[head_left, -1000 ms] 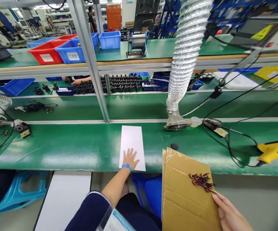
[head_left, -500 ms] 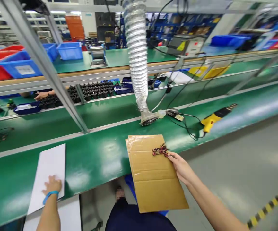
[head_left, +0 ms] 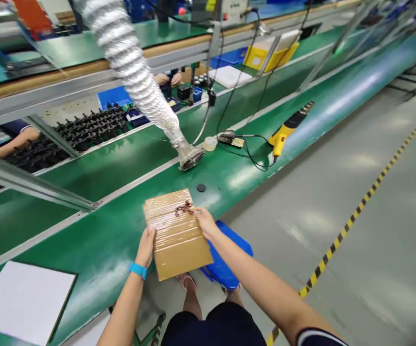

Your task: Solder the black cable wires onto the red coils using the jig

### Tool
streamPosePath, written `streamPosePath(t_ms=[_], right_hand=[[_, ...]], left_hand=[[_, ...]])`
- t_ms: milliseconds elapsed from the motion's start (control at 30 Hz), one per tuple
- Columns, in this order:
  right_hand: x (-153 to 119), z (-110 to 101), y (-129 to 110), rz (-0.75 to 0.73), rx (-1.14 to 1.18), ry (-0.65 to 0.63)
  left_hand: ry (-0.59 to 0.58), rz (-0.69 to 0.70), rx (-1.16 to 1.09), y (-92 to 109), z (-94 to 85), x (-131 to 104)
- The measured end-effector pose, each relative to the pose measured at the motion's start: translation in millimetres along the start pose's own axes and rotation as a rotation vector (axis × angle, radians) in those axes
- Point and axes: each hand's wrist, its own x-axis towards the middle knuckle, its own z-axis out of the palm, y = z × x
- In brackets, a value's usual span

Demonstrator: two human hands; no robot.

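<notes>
A brown cardboard sheet [head_left: 182, 245], with shiny clear tape across its upper part, is held out over the front edge of the green bench. My left hand [head_left: 146, 247], a blue band on its wrist, grips the sheet's left edge with the thumb on top. On the opposite edge my right hand [head_left: 205, 222] is closed, its fingertips beside a small cluster of dark red, wire-like parts [head_left: 184, 208] lying on the cardboard. Whether those fingers also touch the parts is unclear. A white board [head_left: 24, 302] lies at the bench's left end.
A ribbed silver duct [head_left: 136, 72] hangs down to a nozzle over the bench [head_left: 114, 211]. Farther right lies a yellow heat gun [head_left: 283, 137] with its cable. A black disc [head_left: 201, 188] is near the cardboard. A blue bin [head_left: 231, 254] stands below. Co-workers' arms show across the bench.
My left hand has left the white board and taken hold of the cardboard's left edge. The view has swung right. The black disc, hidden before, now shows on the bench.
</notes>
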Motion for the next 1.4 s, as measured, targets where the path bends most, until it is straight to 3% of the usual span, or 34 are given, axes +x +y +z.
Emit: streamPosePath(t_ms=[167, 400, 567, 700, 867, 1000, 1133, 1300, 1400], right_hand=[[23.1, 34.7, 47.0, -0.029, -0.094, 0.048], [29.0, 51.3, 70.1, -0.174, -0.328, 0.070], [24.9, 24.8, 67.0, -0.308, -0.457, 0.103], [49.3, -5.8, 52.6, -0.385, -0.532, 0.114], [82.4, -13.6, 41.0, -0.382, -0.573, 0.004], [90.0, -17.2, 44.2, -0.335, -0.524, -0.028], [66.4, -14.6, 50.6, -0.321, -0.408, -0.088], [-13.1, 9.6, 63.8, -0.418, -0.321, -0.158], [-56.1, 21.7, 76.3, -0.462, -0.342, -0.146]], left_hand=[[0.087, -0.004, 0.078, -6.2, -22.0, 23.6], [0.207, -0.041, 0.163, -20.4, -41.8, 36.8], [0.241, -0.039, 0.176, -24.4, -53.6, 38.7], [0.252, -0.012, 0.190, -30.7, -54.1, 37.8], [0.311, 0.037, 0.274, -38.1, -51.9, 38.1], [0.425, 0.049, 0.331, -38.8, -48.5, 34.2], [0.430, 0.051, 0.272, -33.4, -23.5, 15.7], [0.068, -0.136, -0.025, -31.2, 25.0, -20.2], [-0.070, -0.268, -0.216, -39.0, 34.0, -38.0]])
